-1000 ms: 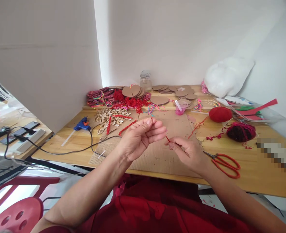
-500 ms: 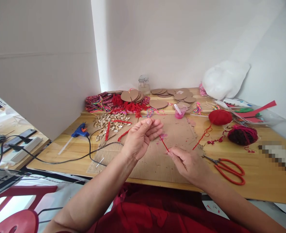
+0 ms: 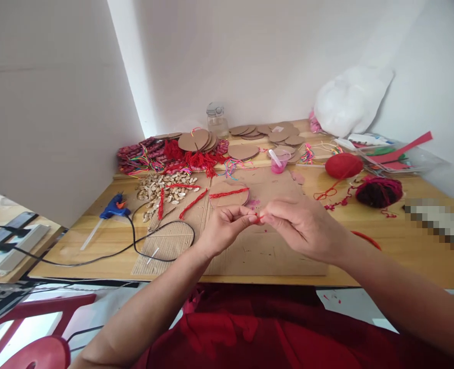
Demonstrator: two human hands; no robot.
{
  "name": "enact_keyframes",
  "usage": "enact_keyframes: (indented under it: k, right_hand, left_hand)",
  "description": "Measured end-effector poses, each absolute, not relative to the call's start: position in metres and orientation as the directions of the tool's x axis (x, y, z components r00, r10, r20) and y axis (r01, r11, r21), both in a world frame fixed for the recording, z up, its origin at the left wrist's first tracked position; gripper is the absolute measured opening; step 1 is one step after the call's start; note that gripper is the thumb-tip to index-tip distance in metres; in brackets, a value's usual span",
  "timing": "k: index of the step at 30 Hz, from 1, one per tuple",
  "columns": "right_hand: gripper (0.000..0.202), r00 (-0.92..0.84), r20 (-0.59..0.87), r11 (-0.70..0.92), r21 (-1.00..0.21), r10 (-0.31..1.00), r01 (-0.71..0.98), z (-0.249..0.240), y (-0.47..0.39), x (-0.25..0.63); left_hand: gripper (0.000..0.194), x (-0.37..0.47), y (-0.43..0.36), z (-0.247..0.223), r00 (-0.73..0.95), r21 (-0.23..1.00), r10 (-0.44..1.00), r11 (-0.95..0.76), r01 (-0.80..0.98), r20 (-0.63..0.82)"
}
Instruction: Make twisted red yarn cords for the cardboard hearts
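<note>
Over the cardboard sheet (image 3: 273, 259) my two hands meet, fingertips nearly touching. A short bit of red yarn (image 3: 259, 218) shows between them. My left hand (image 3: 229, 225) pinches it from the left, and my right hand (image 3: 301, 225) pinches it from the right. Just beyond my left hand lies a cardboard disc (image 3: 227, 201) with a strand of twisted red yarn (image 3: 229, 193) across it. More red strands (image 3: 193, 204) rest to its left, beside a heap of peanut shells (image 3: 165, 189). A red yarn ball (image 3: 343, 166) sits at the right. My right arm mostly covers the scissors (image 3: 366, 239).
A blue glue gun (image 3: 115, 206) with a black cord lies at the left. Cardboard discs (image 3: 243, 151), a glass jar (image 3: 216, 119) and a pink cup (image 3: 278, 162) stand along the back. A dark yarn ball (image 3: 378, 191) and a white bag (image 3: 352, 102) are at the right.
My hands have come together; before, red yarn stretched between them. My left palm has turned down from facing up. The view has shifted, uncovering the disc with the red strand, while my right arm now covers the scissors.
</note>
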State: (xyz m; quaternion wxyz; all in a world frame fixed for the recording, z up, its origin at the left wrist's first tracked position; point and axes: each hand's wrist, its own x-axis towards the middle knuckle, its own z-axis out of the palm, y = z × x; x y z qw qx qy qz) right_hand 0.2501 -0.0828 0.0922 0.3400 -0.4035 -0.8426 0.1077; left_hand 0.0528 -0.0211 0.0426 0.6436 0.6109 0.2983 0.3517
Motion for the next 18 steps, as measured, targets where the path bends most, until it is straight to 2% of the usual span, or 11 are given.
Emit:
enact_keyframes:
  k: [5,12,15,18]
  right_hand:
    - [0.021,-0.404,0.532,0.655,-0.467,0.745,0.594,0.096,-0.071,0.257]
    - [0.022,-0.352,0.561,0.646,-0.503,0.749,0.573,0.093,-0.062,0.257]
    - [0.024,-0.298,0.538,0.599,-0.564,0.789,0.568,0.086,-0.055,0.261]
    - [0.025,-0.253,0.465,0.52,-0.638,0.848,0.568,0.072,-0.051,0.264]
  left_hand:
    - [0.02,0.052,-0.022,0.039,0.657,0.958,0.747,0.253,-0.135,-0.104]
    - [0.02,0.054,-0.024,0.044,0.693,0.955,0.706,0.283,-0.083,-0.149]
    - [0.021,0.055,-0.028,0.052,0.703,0.924,0.681,0.372,-0.092,-0.204]
    - [0.021,0.054,-0.03,0.065,0.719,0.863,0.663,0.471,-0.185,-0.208]
